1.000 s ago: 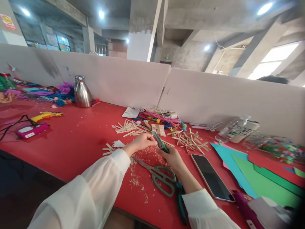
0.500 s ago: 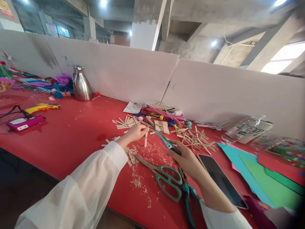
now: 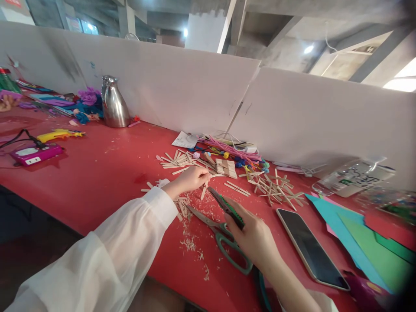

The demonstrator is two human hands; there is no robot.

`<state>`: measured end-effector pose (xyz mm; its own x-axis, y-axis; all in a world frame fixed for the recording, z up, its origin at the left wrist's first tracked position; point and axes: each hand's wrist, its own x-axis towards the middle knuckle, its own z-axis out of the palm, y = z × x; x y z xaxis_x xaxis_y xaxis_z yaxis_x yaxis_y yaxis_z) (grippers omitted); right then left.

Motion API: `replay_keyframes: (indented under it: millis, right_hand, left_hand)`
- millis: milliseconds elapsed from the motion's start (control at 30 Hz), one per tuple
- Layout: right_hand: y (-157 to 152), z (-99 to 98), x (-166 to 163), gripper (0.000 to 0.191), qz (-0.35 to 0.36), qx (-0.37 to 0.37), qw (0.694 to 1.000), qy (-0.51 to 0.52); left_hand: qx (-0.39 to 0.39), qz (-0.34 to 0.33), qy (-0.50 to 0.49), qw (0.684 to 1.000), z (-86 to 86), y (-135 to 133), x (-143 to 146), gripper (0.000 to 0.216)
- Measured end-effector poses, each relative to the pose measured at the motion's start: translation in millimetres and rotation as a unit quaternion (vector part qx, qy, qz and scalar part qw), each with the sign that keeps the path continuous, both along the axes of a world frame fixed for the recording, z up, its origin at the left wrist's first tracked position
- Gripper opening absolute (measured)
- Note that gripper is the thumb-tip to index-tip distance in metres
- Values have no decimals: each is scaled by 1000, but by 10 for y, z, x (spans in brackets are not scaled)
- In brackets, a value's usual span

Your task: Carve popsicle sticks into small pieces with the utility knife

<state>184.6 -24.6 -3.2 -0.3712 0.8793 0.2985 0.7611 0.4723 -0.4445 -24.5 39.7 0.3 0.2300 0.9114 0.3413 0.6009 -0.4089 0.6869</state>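
Wooden stick (image 3: 204,190) hung tilted from the fingertips of the left hand (image 3: 190,178), whose grip was pinched closed on the stick's upper end, the lower end just above the red tabletop (image 3: 107,173). Right hand (image 3: 255,236) sat near it, to its right and nearer the person, its grip wrapped around a green utility knife (image 3: 226,207) with the blade end pointing toward the stick. Under the right hand lay green-handled scissors (image 3: 224,236), blades reaching toward the left wrist. Wood shavings (image 3: 191,242) were scattered on the tabletop between and below both hands. Beyond the left hand lay a heap of loose sticks (image 3: 177,159); beyond the right hand lay another heap (image 3: 276,187). A phone (image 3: 310,249) lay face up just right of the right hand.
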Motion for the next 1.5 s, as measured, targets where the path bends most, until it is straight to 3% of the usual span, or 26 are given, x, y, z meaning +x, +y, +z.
replay_keyframes:
  millis: [467,900,1300,1500]
  right_hand:
    - [21,23,4,44,-15,-9,999,-37]
    - [2,16,-10,42,-33,26,997,-62]
    - [-112,-25,-41,40,-31,111,984,-138]
    - [-127,1,-39,40,-32,75,991,-105]
  left_hand:
    - [4,0,-9,1000,-23,-21,80,30]
    - [26,20,0,999,-58,-20,121,30]
    - [31,19,42,998,10,-80,143,30]
    - [31,19,51,998,23,-98,148,30]
